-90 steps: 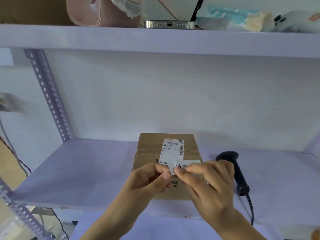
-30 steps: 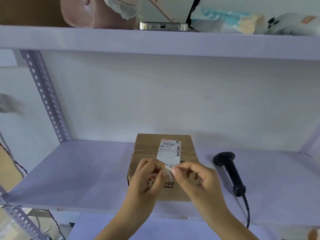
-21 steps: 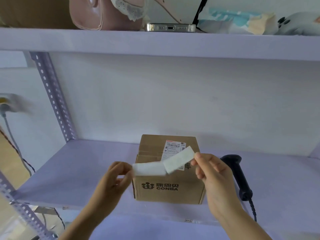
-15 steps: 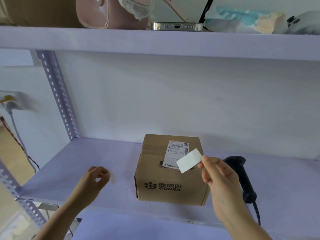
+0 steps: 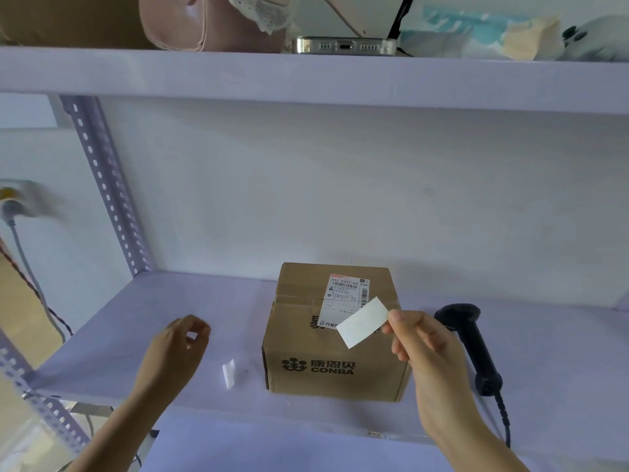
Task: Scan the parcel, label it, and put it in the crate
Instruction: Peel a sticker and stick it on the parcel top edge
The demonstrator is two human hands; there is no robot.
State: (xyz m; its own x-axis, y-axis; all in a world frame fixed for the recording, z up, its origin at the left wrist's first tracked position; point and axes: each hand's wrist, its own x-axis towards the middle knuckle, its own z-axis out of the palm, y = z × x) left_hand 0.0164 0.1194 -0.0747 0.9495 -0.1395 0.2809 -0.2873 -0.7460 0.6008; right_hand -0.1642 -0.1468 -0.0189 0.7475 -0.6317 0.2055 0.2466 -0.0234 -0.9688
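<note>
The white label [image 5: 363, 321] has just been split from its backing: a moment ago both hands were picking at it together in front of the box, and now they have drawn apart. The right hand [image 5: 422, 338] pinches the label by one short edge between thumb and fingertips, holding it tilted just in front of the box [image 5: 335, 356], near the printed shipping slip [image 5: 347, 296] on the top. The left hand [image 5: 177, 345] has moved off to the left and hangs over the shelf [image 5: 136, 321] with the fingers loosely curled and grasping nothing; a small white scrap of backing [image 5: 229, 373] lies on the shelf between it and the box. The box sits closed on the shelf, and the scanner [image 5: 473, 342] lies just to its right. The label looks ready to press on, so sticking comes next, then the crate, which is not in view.
</note>
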